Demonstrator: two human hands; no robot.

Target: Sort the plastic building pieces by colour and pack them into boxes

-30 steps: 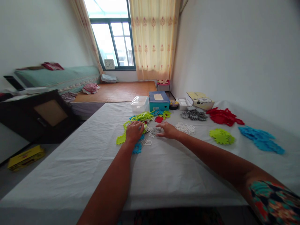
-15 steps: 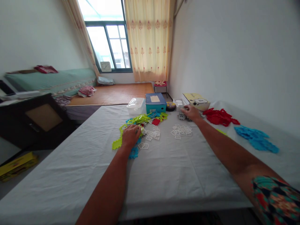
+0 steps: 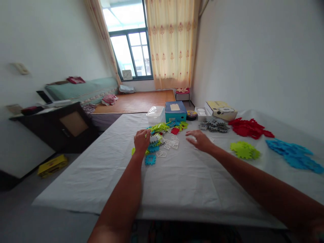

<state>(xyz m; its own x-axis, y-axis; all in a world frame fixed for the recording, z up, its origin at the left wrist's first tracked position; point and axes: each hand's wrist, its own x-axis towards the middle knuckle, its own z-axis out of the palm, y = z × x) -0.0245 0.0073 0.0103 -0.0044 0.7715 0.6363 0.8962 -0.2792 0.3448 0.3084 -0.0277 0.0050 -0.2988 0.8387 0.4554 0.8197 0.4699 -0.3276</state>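
Note:
My left hand (image 3: 142,140) rests at the left side of a mixed pile, its fingers curled on a green toothed plastic piece (image 3: 146,135), mostly hidden. Right beside its fingertips lies a grey toothed piece (image 3: 155,139). Blue toothed pieces (image 3: 150,160) lie below, and more green ones (image 3: 159,127) are behind. A red piece (image 3: 174,131) sits at the pile's far side. White square grid pieces (image 3: 172,144) spread to the right of the pile. My right hand (image 3: 199,140) hovers with fingers apart and nothing in them, covering most of a second group of white squares.
Sorted heaps lie on the right: grey pieces (image 3: 214,125), red pieces (image 3: 250,128), green pieces (image 3: 244,150) and blue pieces (image 3: 293,155). Along the back stand a clear plastic box (image 3: 155,115), a blue box (image 3: 175,111), a round tin (image 3: 191,115), a white box (image 3: 201,113) and a yellow box (image 3: 221,109).
My right hand has come back from the grey heap toward the middle, leaving that heap uncovered. My left hand has shifted a little at the pile, where a grey piece now shows. The view has turned left.

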